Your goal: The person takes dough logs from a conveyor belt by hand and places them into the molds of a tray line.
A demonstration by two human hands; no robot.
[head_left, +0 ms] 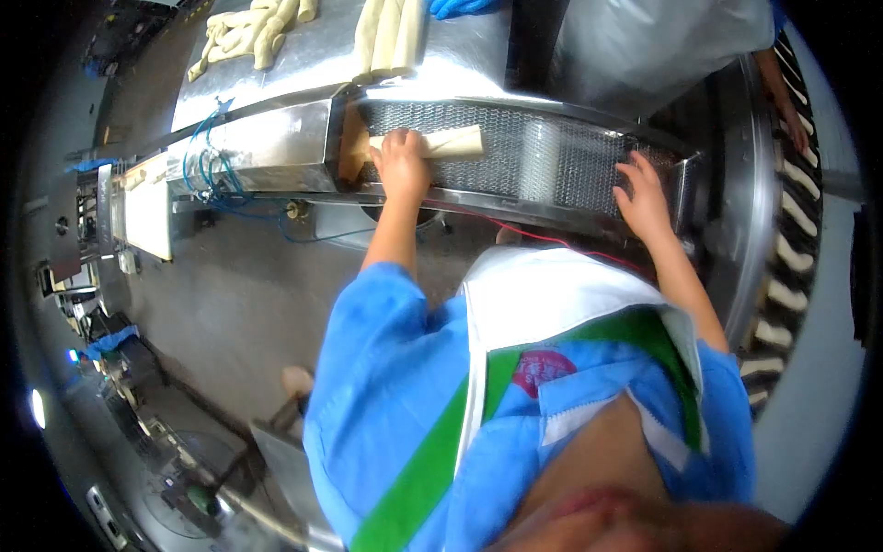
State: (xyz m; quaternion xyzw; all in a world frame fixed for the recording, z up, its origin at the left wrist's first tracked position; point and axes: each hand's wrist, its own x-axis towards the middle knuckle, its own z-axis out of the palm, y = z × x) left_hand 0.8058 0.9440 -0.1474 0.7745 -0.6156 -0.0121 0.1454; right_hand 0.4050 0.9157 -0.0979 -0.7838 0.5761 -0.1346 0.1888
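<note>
A pale dough roll [455, 142] lies lengthwise on the metal mesh conveyor [515, 170], near its left end. My left hand [402, 164] rests over the roll's left end with its fingers curled down on it. Part of the roll is hidden under that hand. At the right end of the mesh, my right hand [644, 195] hovers with its fingers apart and nothing in them. Beside the left end of the mesh is an orange-brown piece [353, 143] at the opening of a metal housing [267, 147].
Beyond the conveyor, a steel table [322, 55] bears long dough strips [389, 37], a dough heap [244, 37] and a blue glove [460, 7]. Another person's arm [780, 97] is at the upper right, by dough pieces on a rack [796, 258]. Blue tubing [213, 170] hangs left.
</note>
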